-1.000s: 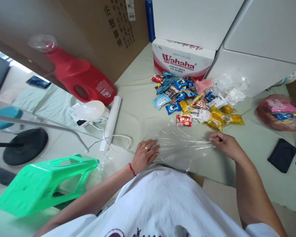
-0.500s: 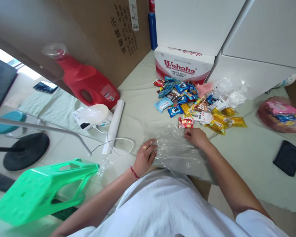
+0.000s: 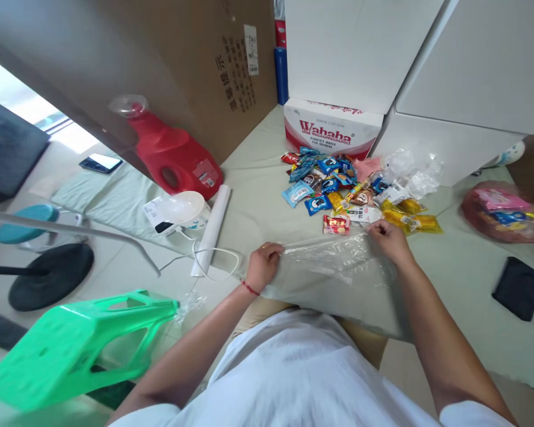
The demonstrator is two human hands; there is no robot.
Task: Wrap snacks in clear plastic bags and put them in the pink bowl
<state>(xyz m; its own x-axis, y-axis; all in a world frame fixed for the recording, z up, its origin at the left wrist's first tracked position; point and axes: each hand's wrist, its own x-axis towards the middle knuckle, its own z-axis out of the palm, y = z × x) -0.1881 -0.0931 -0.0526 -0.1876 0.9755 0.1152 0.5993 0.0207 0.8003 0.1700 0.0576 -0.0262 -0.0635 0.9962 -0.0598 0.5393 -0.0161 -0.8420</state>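
A clear plastic bag (image 3: 333,258) stretches between my two hands just above the pale cloth. My left hand (image 3: 263,265), with a ring and a red wrist string, pinches its left corner. At the opposite corner my right hand (image 3: 388,238) grips the edge with its fingers closed. Beyond the bag lies a heap of small wrapped snacks: blue packets (image 3: 318,203), a light blue packet (image 3: 297,193), a red packet (image 3: 336,225) closest to the bag, a white packet (image 3: 364,214) and yellow packets (image 3: 422,223) beside my right hand.
Behind the snacks stands a Wahaba-style printed carton (image 3: 333,127) against white boxes. To the left are a red jug (image 3: 178,154), a white roll (image 3: 213,228) with a cable, and a green stool (image 3: 84,338) on its side. On the right lie a reddish bag of snacks (image 3: 485,216) and a black pouch (image 3: 517,287).
My right hand has moved right and slightly away from me, drawing the crumpled plastic bag out wider and flatter. My left hand stays at its left end. The camera view has shifted slightly.
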